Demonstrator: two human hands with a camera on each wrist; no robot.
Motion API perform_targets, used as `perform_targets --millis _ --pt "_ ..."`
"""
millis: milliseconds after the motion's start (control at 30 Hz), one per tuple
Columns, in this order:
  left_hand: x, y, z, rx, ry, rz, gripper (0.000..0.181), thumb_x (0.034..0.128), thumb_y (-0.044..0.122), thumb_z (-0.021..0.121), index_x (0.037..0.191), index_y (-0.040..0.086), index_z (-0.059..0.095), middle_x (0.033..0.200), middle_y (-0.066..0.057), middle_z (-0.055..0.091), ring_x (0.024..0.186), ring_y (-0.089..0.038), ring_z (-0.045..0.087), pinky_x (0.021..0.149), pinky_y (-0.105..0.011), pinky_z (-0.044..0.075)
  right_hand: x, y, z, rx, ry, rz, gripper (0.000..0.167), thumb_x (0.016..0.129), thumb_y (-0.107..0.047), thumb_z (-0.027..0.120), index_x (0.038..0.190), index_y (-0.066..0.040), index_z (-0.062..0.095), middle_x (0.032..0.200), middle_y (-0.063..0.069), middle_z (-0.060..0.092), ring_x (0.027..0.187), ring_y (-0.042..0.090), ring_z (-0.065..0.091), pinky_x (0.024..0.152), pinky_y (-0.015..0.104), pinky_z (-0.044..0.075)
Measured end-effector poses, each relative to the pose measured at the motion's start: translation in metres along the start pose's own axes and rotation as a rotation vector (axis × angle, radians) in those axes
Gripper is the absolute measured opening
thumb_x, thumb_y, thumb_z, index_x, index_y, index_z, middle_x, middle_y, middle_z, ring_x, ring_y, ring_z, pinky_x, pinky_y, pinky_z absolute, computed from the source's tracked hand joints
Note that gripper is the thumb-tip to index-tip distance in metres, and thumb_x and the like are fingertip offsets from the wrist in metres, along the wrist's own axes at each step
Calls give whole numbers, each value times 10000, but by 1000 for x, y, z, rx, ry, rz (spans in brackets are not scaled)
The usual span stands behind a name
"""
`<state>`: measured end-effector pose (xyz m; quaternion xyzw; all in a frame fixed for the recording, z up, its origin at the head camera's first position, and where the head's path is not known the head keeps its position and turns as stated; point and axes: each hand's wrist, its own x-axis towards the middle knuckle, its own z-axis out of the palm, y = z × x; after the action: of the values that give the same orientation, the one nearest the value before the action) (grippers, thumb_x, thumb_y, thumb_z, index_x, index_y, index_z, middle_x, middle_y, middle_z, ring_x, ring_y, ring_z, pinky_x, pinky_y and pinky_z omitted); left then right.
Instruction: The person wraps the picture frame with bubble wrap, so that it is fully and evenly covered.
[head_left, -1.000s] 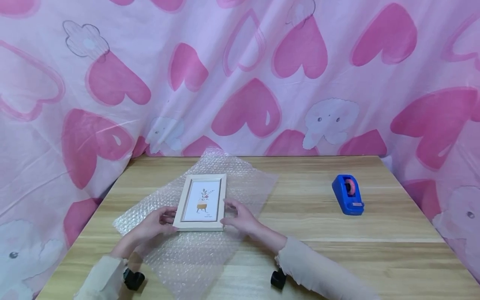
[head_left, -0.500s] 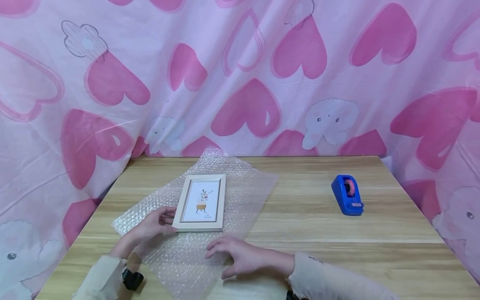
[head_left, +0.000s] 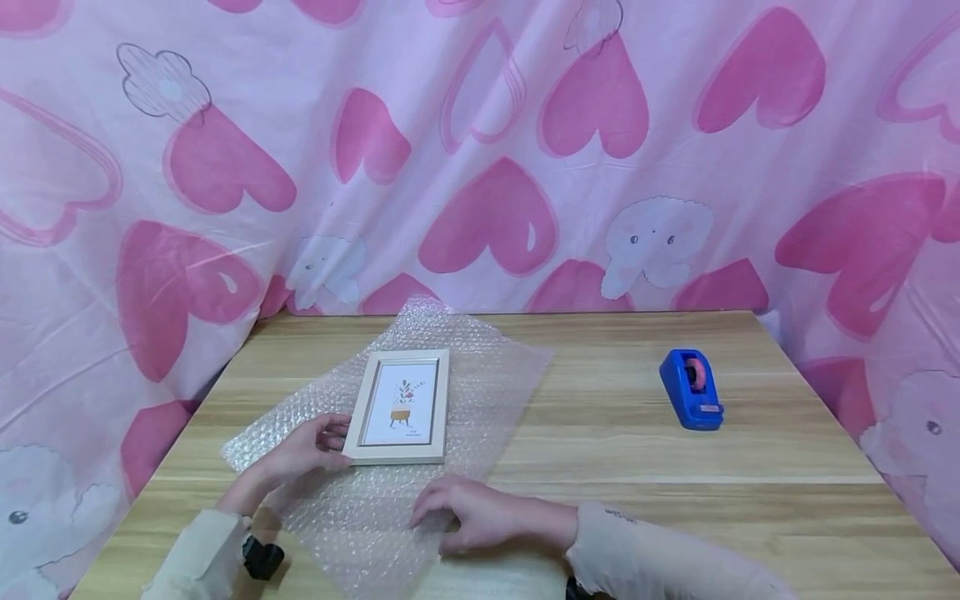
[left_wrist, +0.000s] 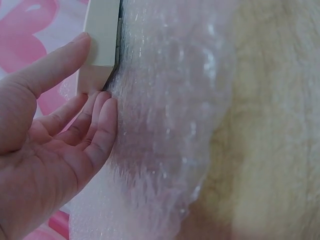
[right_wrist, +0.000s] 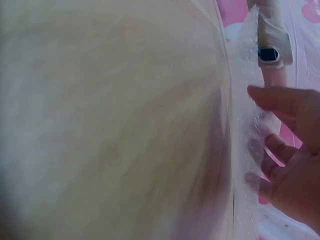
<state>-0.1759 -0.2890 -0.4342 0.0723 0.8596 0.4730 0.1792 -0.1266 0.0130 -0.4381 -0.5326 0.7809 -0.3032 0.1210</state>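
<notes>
1. Head cam, table view — R hand (head_left: 483, 512) has come off the R side of the cream-edged picture frame (head_left: 402, 408), where it gripped a sec ago, & is now over the near part of the bubble wrap (head_left: 367, 533). Frame, w/ potted-plant print, lies face up on the sheet, apparently unmoved. Meaning, prob.: placement's done, R hand is freed for the sheet & L hand (head_left: 303, 450) alone steadies the frame at its near-L corner. R thumb & fingers bent, clear gap between, approx. half spread; nothing visibly gripped. Blue tape dispenser (head_left: 692, 408) stands well apart on the R side of the wood-grain table (head_left: 600, 467).

2. L wrist cam, frame corner — thumb tip on the frame's near side, other fingers bent in together at its L side, tips down by the wrap: a light hold on the corner, no wide gap.

3. R wrist cam, wrap edge — thumb spread from the loosely curved fingers, tips at the bubble wrap's edge. No pinch visible; firm contact vs. near miss, can't tell. Frame out of shot.
</notes>
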Motion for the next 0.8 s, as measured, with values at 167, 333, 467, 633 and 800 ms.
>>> perform_targets --millis 167,333,467,633,800 --pt "1 4 -2 8 -12 -12 675 714 78 749 1273 -80 405 1145 -196 547 964 -252 563 823 -369 487 6 0 -1 148 97 -3 215 795 -49 655 1003 -102 667 1037 -36 634 993 -1 533 896 141 400" --pt "3 4 -5 7 -39 -16 680 713 92 756 1269 -79 404 1148 -185 547 979 -256 559 838 -388 481 9 4 -1 278 164 -1 133 840 -32 609 949 -63 678 963 -5 663 918 -6 574 836 127 448" --pt "3 3 -7 4 -71 -10 698 725 108 750 1286 -83 381 1175 -206 531 998 -266 557 847 -389 483 10 5 -2 342 230 32 124 840 -27 607 935 -58 682 954 13 672 922 18 585 844 152 458" --pt "3 4 -10 29 -92 27 700 733 95 739 1297 -90 367 1187 -239 519 993 -285 561 838 -391 490 13 6 -6 405 316 73 142 833 -2 603 937 -56 682 931 34 673 899 72 597 814 188 487" --pt "2 9 -13 62 -74 60 668 751 117 726 1288 -93 388 1179 -240 528 980 -280 563 818 -369 493 19 6 -13 455 383 154 128 828 2 603 933 -23 672 895 77 668 807 37 579 752 197 505"
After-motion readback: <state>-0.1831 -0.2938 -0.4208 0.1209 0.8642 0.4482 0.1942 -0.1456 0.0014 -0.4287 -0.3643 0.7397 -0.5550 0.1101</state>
